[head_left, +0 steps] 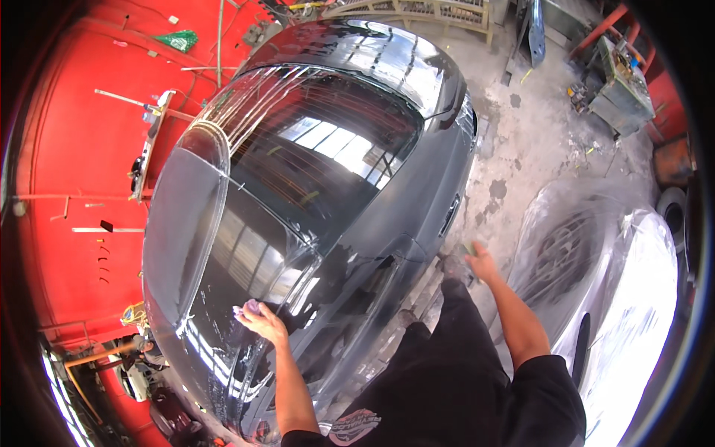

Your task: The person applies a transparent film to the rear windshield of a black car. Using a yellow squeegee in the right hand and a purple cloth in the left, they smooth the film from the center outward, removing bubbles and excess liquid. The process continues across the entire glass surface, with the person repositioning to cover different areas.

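Note:
A dark car (372,246), its surface wet in places, fills the middle of the view. My left hand (262,324) rests on its glossy upper body with a crumpled purple cloth (249,306) under the fingertips. Off the car's near side, my right hand (482,262) hangs in the air. Its fingers close on a small greenish pad (468,249), mostly hidden by the hand. The dark window glass (320,156) with thin lines lies beyond my left hand and reflects bright panes.
Another vehicle wrapped in clear plastic (633,298) stands close on my right. A grey metal cabinet (622,93) with tools sits at the far right. Behind the car is a slatted rack (417,11). A red wall (82,141) with a shelf (154,145) runs along the left.

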Available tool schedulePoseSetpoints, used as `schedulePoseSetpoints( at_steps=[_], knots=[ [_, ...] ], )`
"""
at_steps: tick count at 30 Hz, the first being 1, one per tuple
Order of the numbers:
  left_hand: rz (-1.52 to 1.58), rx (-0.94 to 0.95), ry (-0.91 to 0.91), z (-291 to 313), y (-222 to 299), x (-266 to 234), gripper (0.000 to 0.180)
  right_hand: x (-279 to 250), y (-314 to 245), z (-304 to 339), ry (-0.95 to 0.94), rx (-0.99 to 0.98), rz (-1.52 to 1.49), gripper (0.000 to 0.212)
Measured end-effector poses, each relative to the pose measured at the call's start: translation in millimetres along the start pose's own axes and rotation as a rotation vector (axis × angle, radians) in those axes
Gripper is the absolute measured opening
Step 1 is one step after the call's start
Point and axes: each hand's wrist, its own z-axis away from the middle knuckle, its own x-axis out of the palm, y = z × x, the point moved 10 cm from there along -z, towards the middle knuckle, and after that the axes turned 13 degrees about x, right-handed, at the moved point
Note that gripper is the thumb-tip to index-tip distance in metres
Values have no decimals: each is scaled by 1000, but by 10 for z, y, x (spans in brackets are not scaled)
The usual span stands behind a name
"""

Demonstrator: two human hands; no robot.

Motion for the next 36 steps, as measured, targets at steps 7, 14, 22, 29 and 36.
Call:
schedulePoseSetpoints(
  at_steps=[7, 14, 22, 29, 36],
  knots=[
    [-313, -171, -4, -296, 710, 286, 57, 228, -3083, -169, 177, -476, 39, 77],
    [-351, -168, -81, -268, 637, 423, 61, 688, -4120, -708, 311, -463, 230, 71],
    [-349, -160, -91, -250, 602, 387, 57, 792, -4255, -672, 448, -564, 151, 74],
    [-375, -193, -105, -214, 589, 394, 57, 766, -4251, -684, 439, -557, 150, 72],
    [-326, -154, -158, -281, 619, 432, 72, 732, -4232, -720, 436, -544, 113, 74]
  ],
)
